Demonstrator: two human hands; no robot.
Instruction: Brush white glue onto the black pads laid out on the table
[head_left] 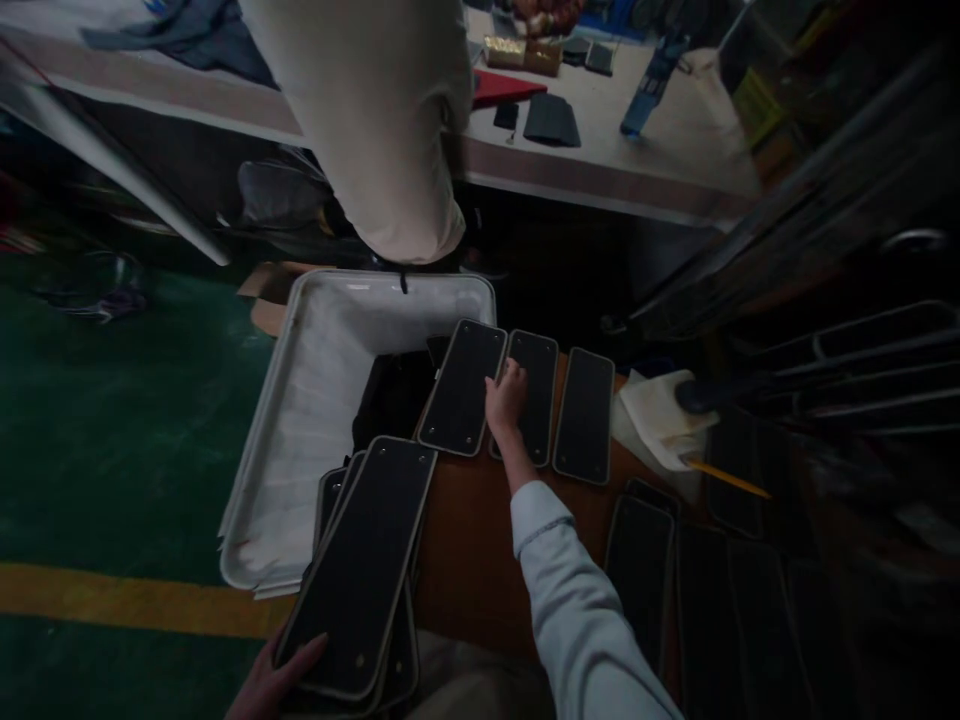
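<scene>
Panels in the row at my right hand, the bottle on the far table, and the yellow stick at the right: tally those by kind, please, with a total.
Dark panels: 3
Bottle: 1
Yellow stick: 1
Total: 5

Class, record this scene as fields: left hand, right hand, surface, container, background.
Left hand: holds the near end of a stack of dark panels, thumb on top
Right hand: at the right edge of the leftmost panel in a row of three; grip unclear
Surface: brown worktop
Container: white bin, dark items inside
Background: bench with bottle
</scene>
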